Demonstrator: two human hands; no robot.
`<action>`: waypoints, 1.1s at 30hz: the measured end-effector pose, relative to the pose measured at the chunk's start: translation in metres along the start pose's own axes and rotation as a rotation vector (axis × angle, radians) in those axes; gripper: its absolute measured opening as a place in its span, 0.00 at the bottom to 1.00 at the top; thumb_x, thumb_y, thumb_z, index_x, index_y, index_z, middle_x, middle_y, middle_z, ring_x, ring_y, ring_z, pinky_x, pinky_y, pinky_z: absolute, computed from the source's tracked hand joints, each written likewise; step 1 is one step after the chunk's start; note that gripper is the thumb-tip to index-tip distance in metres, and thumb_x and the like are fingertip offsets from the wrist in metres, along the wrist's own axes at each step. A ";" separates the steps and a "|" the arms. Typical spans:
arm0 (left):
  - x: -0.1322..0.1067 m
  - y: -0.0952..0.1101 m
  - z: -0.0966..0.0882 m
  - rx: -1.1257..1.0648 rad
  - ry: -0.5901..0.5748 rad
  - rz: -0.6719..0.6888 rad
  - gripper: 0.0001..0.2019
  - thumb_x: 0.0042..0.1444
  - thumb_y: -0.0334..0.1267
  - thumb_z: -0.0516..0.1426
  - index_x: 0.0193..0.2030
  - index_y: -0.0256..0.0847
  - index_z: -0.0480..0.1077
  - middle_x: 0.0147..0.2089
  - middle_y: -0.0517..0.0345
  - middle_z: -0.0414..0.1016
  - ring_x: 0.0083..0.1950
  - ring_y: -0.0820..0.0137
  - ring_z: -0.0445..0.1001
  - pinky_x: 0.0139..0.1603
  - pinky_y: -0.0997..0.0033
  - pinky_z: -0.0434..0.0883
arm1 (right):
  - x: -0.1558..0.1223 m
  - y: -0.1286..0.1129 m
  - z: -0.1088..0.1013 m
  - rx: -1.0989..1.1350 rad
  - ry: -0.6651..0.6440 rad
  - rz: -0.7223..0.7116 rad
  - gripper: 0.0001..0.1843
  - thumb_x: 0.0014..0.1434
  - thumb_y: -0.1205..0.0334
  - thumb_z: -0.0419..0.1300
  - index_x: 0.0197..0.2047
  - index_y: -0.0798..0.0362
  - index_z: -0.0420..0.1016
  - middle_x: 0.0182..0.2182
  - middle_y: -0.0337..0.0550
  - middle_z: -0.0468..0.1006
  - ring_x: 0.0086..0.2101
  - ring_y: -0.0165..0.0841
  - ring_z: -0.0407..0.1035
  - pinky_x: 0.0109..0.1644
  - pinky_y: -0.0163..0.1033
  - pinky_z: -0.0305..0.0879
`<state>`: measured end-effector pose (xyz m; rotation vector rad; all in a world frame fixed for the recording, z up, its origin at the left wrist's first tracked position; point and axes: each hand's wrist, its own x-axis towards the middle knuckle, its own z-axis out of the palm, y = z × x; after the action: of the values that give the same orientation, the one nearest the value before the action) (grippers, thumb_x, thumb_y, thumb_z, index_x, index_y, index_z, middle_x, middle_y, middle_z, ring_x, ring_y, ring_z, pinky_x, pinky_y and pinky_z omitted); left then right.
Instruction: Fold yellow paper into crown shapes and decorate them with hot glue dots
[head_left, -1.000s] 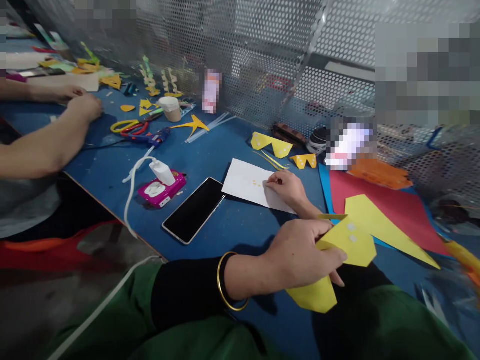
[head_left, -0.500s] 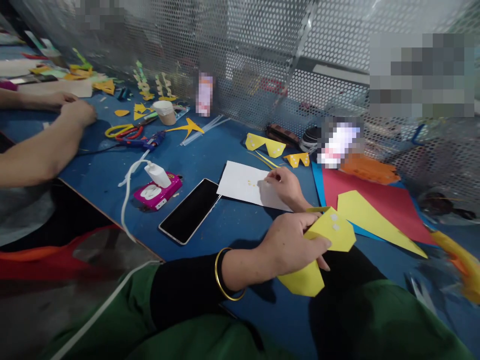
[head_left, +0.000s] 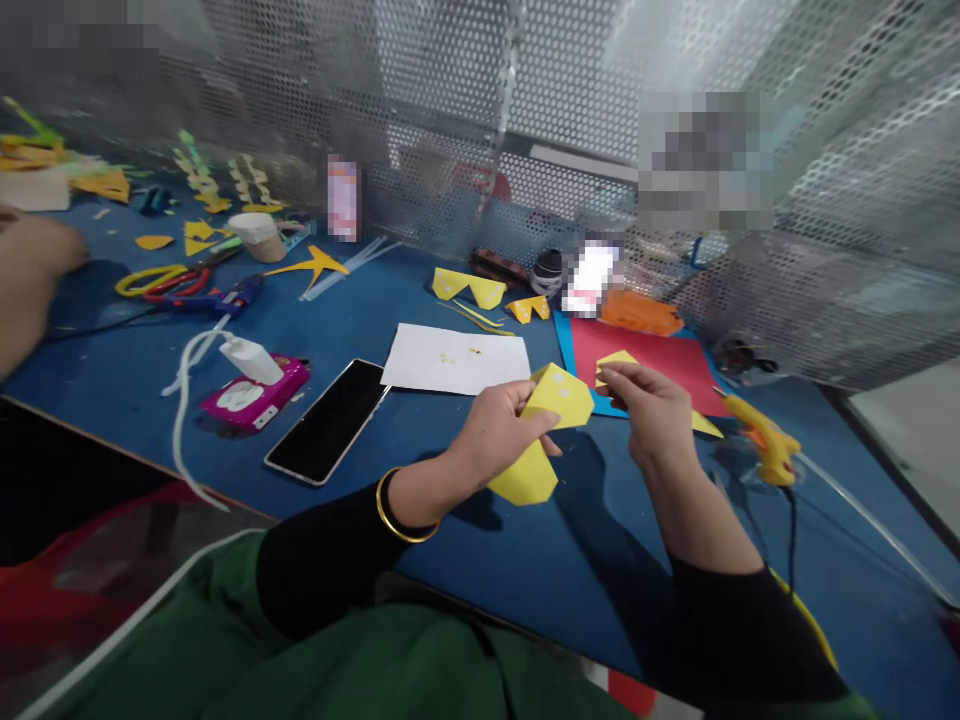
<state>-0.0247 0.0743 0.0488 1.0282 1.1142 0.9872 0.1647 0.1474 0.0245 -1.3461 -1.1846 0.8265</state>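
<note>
My left hand (head_left: 495,430) grips a piece of yellow cut paper (head_left: 562,398) with white dots, folded into two lobes; thumb and fingers press on it. My right hand (head_left: 649,405) is raised to the right of it, thumb and fingertips pinched together; what they hold, if anything, is too small to make out. Behind that hand a yellow paper shape (head_left: 616,360) lies on red paper. A white sheet (head_left: 487,362) with small yellow specks lies ahead of my left hand. Beyond it are yellow paper glasses (head_left: 470,288) and smaller orange paper glasses (head_left: 530,308).
A yellow glue gun (head_left: 765,440) with a cord lies on the right. To the left are a phone (head_left: 328,420), a magenta power socket (head_left: 259,392), a blue glue gun (head_left: 225,297) and scissors (head_left: 161,283). Another person's arm (head_left: 30,270) reaches in. A perforated metal panel (head_left: 450,110) stands behind.
My right hand has left the white sheet and moved right, over the red paper. The left hand still holds the yellow paper. The view has turned to the right.
</note>
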 end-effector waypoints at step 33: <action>0.034 -0.015 0.023 0.129 0.011 0.120 0.10 0.54 0.35 0.60 0.43 0.36 0.72 0.31 0.61 0.78 0.25 0.75 0.76 0.27 0.78 0.67 | -0.058 -0.011 -0.019 0.365 -0.141 0.413 0.17 0.36 0.56 0.77 0.31 0.52 0.83 0.27 0.38 0.81 0.25 0.26 0.69 0.32 0.34 0.62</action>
<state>0.0049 0.1002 0.0298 1.2067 1.1471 1.0271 0.1662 0.0857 0.0287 -1.2547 -0.8132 1.3812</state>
